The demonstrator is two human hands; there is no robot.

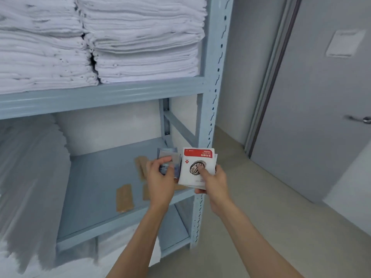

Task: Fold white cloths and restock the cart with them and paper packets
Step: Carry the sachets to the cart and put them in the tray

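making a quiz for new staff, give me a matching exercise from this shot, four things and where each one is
Things:
1. red and white packets
2. blue-grey packets
3. brown packets
4. folded cloths

Places:
A. stacked on the upper shelf
B. lying on the middle shelf
C. in the right hand
D. in the left hand

Pairs: 1-C, 2-D, 3-B, 4-A

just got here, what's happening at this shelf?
A person stands at a blue metal shelf unit, holding paper packets in both hands. The left hand grips blue-grey packets; the right hand holds red-and-white packets, thumb on top. A few brown packets lie on the middle shelf. Folded white cloths are stacked on the shelf above.
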